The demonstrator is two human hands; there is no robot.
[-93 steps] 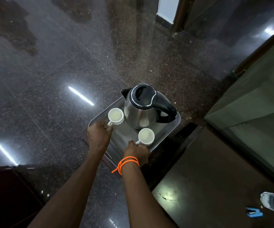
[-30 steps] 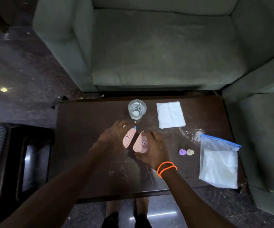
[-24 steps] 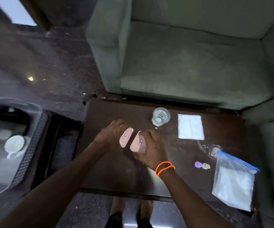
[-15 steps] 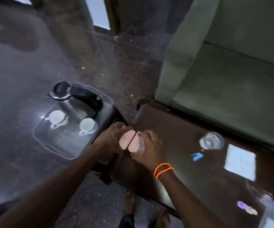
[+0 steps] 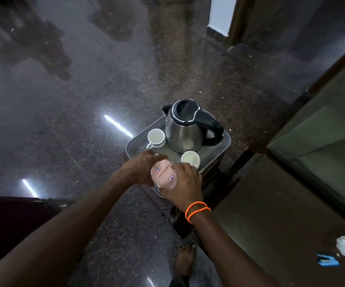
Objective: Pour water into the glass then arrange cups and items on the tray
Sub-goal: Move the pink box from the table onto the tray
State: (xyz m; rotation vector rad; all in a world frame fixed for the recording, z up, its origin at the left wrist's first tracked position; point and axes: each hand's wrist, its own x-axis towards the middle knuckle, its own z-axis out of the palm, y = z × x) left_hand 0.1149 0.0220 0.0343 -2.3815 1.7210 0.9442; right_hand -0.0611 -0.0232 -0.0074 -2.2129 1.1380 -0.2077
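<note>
Both hands at frame centre, left hand (image 5: 144, 168) and right hand (image 5: 183, 186) each clamped on a flat pink oval packet (image 5: 158, 169), over the grey perforated tray (image 5: 226, 141)'s near edge; best lowered flat, clear of the white ceramic cups (image 5: 156, 136) and steel kettle (image 5: 185, 129).

tray (image 5: 226, 141) | carries: kettle (image 5: 185, 129); white cup (image 5: 156, 136); second white cup (image 5: 190, 158)

A sitting room in a home or guest lodging: polished dark granite floor (image 5: 84, 90), a green upholstered sofa (image 5: 323, 141) beside a dark wooden worktop (image 5: 271, 204), a doorway (image 5: 219, 13), and a kettle (image 5: 185, 127) with 2 teacups on a tray (image 5: 226, 141).
</note>
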